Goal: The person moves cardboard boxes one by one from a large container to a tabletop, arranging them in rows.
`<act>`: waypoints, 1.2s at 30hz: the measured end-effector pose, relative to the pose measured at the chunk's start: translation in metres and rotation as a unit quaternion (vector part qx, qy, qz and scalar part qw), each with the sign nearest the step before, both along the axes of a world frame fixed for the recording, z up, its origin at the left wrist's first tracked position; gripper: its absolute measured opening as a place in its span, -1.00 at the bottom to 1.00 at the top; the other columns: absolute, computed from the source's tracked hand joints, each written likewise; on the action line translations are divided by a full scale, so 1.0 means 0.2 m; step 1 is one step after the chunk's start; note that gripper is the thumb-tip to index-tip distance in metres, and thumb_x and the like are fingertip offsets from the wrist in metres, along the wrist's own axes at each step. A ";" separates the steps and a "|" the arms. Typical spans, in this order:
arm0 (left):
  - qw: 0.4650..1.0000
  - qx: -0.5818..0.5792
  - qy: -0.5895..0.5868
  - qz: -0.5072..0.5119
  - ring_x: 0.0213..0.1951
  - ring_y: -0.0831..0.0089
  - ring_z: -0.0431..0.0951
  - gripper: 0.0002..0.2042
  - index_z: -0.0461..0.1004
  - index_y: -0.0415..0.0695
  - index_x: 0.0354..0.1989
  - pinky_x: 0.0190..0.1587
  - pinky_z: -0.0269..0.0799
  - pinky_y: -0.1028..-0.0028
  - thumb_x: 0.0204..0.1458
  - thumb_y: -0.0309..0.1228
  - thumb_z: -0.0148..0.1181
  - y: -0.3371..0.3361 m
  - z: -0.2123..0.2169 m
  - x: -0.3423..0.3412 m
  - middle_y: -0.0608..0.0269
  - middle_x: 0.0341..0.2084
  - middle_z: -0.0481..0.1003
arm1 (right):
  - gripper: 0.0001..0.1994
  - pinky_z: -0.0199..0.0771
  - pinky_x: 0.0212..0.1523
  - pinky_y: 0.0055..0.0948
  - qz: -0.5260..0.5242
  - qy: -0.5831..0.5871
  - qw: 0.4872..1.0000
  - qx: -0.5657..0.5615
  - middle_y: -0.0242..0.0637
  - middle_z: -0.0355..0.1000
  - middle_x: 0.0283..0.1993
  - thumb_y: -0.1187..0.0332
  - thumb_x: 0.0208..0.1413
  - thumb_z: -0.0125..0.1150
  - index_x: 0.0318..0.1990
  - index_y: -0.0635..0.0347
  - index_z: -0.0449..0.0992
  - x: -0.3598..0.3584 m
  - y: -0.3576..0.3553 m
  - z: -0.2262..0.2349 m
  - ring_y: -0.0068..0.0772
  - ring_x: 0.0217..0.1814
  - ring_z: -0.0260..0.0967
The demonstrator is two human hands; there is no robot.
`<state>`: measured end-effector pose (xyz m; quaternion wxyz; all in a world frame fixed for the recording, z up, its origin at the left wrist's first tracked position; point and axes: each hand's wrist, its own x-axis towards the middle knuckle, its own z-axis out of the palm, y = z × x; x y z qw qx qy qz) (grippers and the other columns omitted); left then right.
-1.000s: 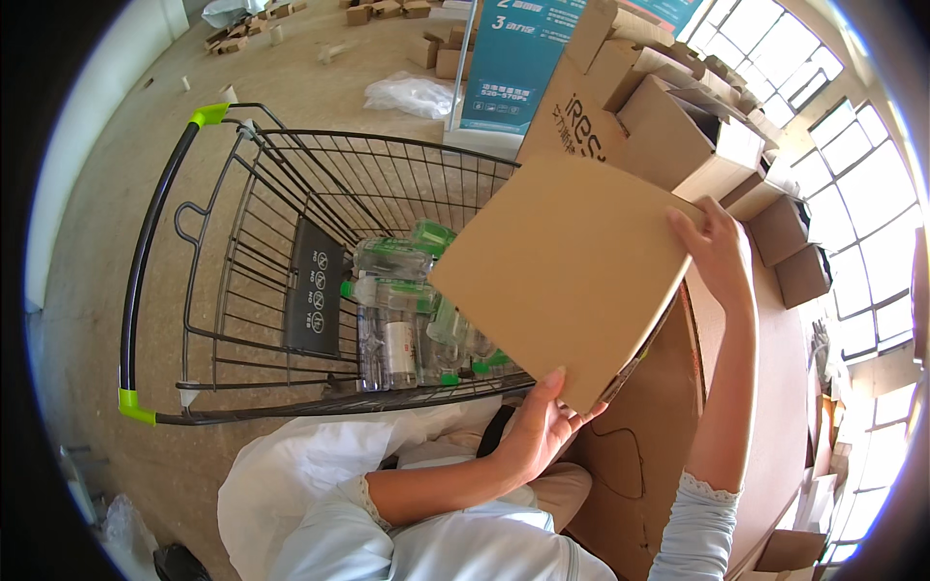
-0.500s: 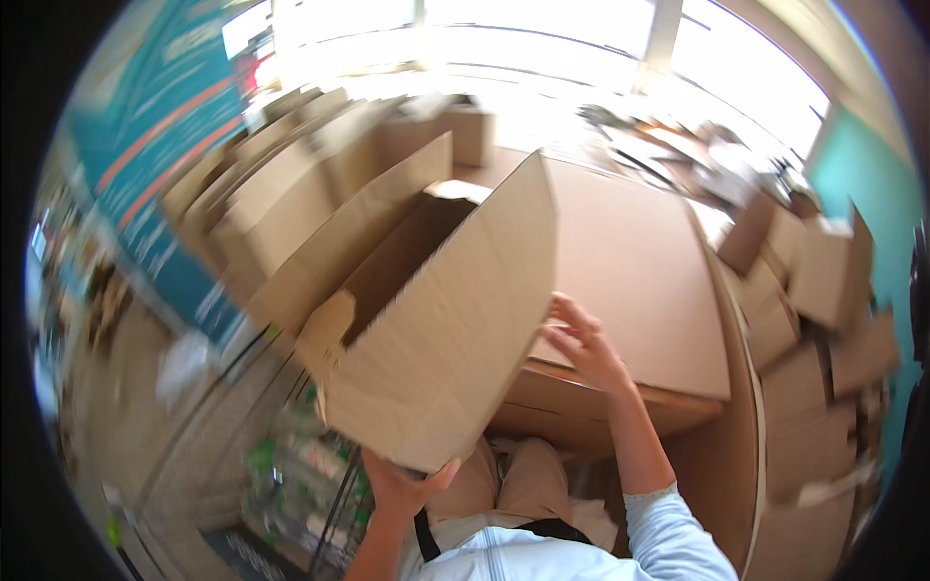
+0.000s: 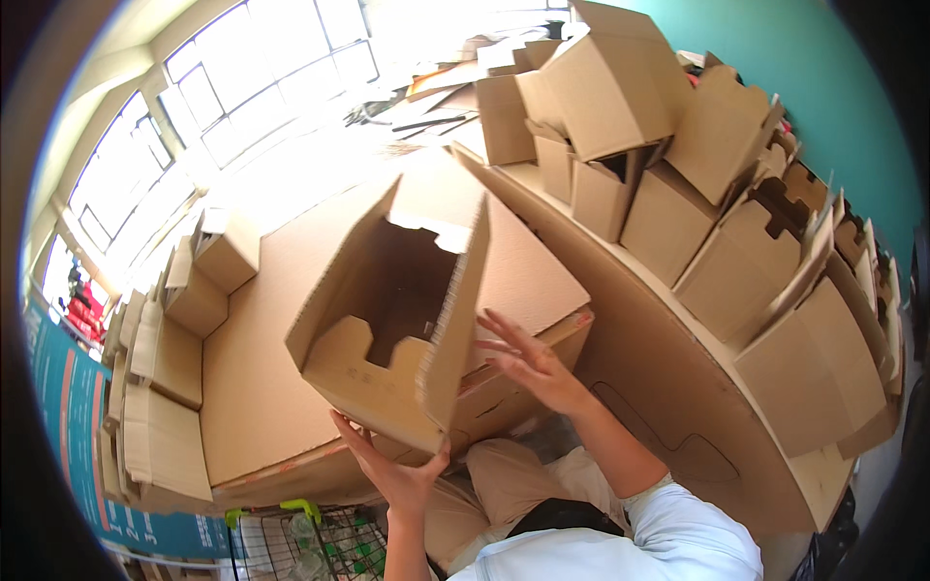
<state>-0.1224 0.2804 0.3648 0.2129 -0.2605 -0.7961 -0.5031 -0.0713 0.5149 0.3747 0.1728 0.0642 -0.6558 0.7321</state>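
Note:
An open brown cardboard box is held up tilted in front of me, its top flaps raised and its dark inside showing. Notched end flaps stand at its near and far ends. My left hand grips the box from below at its near bottom corner, thumb and fingers spread along that edge. Beside the right flap is my right hand, fingers stretched out and apart. Whether its fingertips touch the flap I cannot tell. Beneath the box lies a large flat cardboard surface.
Open boxes are heaped along a ledge on the right. More boxes stand in a row at the left. A wire basket with green-and-clear contents is at the lower left. Flattened cardboard lies at the back near windows.
My view has swung to the right, bringing the right-hand boxes closer. The held box has turned so its opening faces me more. My right hand's fingers have spread.

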 end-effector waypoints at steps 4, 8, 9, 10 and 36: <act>0.996 0.071 -0.044 -0.038 0.27 0.06 0.07 0.19 -0.30 -0.17 0.37 0.22 0.11 0.11 -0.43 -0.26 0.48 0.21 0.03 -0.04 -0.06 0.31 -0.12 | -0.30 0.12 0.27 -0.19 -0.042 -0.007 0.994 0.105 -0.16 -0.06 0.41 0.18 0.18 0.08 0.38 0.12 -0.12 0.08 0.01 0.09 -0.18 0.36 0.04; 0.991 0.103 -0.077 -0.028 0.28 0.09 0.05 0.15 -0.28 -0.12 0.38 0.23 0.10 0.13 -0.40 -0.32 0.45 0.35 0.00 -0.08 0.00 0.30 -0.08 | -0.29 0.03 0.31 -0.26 -0.077 -0.024 0.988 0.130 -0.06 0.01 0.37 0.13 0.16 0.10 0.36 0.18 -0.07 0.11 0.01 0.07 -0.14 0.41 -0.05; 0.991 0.102 -0.085 -0.020 0.28 0.09 0.04 0.15 -0.27 -0.12 0.37 0.23 0.10 0.13 -0.40 -0.31 0.46 0.37 0.00 -0.10 -0.02 0.30 -0.07 | -0.29 0.01 0.32 -0.27 -0.085 -0.027 0.985 0.146 -0.06 -0.01 0.37 0.13 0.16 0.10 0.36 0.19 -0.08 0.10 0.00 0.06 -0.12 0.42 -0.07; 0.991 0.099 -0.093 -0.011 0.28 0.09 0.03 0.16 -0.27 -0.13 0.37 0.23 0.10 0.12 -0.40 -0.31 0.47 0.40 0.01 -0.12 -0.03 0.30 -0.07 | -0.29 -0.02 0.33 -0.28 -0.093 -0.030 0.982 0.162 -0.05 -0.02 0.38 0.12 0.16 0.09 0.36 0.20 -0.08 0.10 0.01 0.05 -0.10 0.42 -0.09; 0.969 -0.011 -0.125 -0.214 0.34 0.16 -0.03 -0.03 -0.31 -0.32 0.34 0.27 0.05 0.36 -0.06 -0.28 0.31 1.50 -0.21 -1.18 -0.13 0.32 -0.06 | -0.11 -0.05 0.34 -0.28 -0.368 -0.075 0.862 0.342 0.26 -0.06 0.34 0.06 0.06 0.18 0.31 0.50 -0.18 -1.10 1.05 -0.20 0.07 0.40 -0.08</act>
